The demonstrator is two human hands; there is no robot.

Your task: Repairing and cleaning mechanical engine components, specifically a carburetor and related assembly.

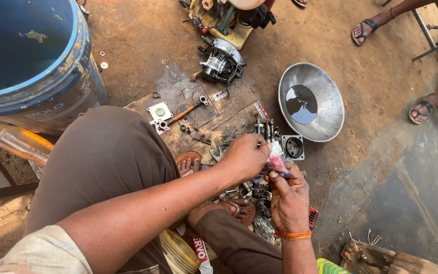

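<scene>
My left hand (247, 155) and my right hand (289, 199) meet over the ground, both pinching a small clear plastic packet (277, 161) with something red and dark inside. The left hand grips its upper end, the right its lower end. An orange thread band circles my right wrist. Just beyond the packet lie a dark metal cylinder part (293, 147) and several small upright metal pieces (266, 129). My knees in brown trousers and sandalled feet (190, 163) sit below the hands.
A wooden board (214, 119) holds a gasket plate, a screwdriver and small bolts. A metal bowl (325, 109) with dark liquid lies to the right, a small engine (221, 60) behind, a blue drum (31, 66) at left. Other people's sandalled feet (366, 29) show at top right.
</scene>
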